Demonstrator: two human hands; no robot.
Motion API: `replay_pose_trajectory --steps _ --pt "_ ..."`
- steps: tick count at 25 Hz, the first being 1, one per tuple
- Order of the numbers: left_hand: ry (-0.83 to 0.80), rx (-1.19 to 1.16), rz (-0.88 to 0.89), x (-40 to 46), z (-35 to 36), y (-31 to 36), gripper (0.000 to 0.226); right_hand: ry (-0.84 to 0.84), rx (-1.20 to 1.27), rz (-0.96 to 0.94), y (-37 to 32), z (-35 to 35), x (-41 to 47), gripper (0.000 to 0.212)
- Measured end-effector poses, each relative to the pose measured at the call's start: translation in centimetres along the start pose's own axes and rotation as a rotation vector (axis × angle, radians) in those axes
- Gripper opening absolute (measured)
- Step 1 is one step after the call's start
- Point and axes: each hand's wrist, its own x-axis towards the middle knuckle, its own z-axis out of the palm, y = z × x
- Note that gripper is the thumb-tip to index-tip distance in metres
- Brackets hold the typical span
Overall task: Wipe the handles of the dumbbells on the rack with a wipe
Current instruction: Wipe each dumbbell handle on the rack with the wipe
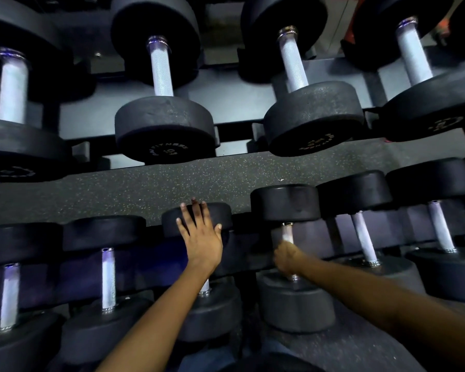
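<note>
The left hand (199, 234) lies flat, fingers spread, on a dumbbell head (218, 214) in the near row. At its three o'clock, the right hand (287, 257) curls around the neighbouring dumbbell handle (287, 233); any wipe is hidden. At twelve o'clock, a head (167, 151) reads "FITNESS 10".

Dim, cool-toned indoor light, bluish sheen and small glints on the metal handles (160, 68), deep shadow between the lower dumbbells (108, 285), motion blur toward the left edge and on the right hand (287, 257), wide-angle bending at the edges, soft corners.
</note>
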Motion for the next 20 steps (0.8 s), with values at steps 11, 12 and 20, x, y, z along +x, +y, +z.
replay_pose_trajectory --steps 11,12,20 --pt "-0.028 -0.072 0.08 -0.2 -0.9 -0.8 0.076 0.405 1.141 0.391 1.1 4.2 -7.1 0.049" --pt "-0.03 -0.058 0.085 -0.2 -1.0 -0.9 0.076 0.524 1.306 0.64 0.2 4.2 -6.6 0.048" --pt "-0.127 0.011 -0.031 -0.3 -1.7 0.1 0.071 0.709 1.432 0.6 -1.9 0.9 -2.7 0.046"
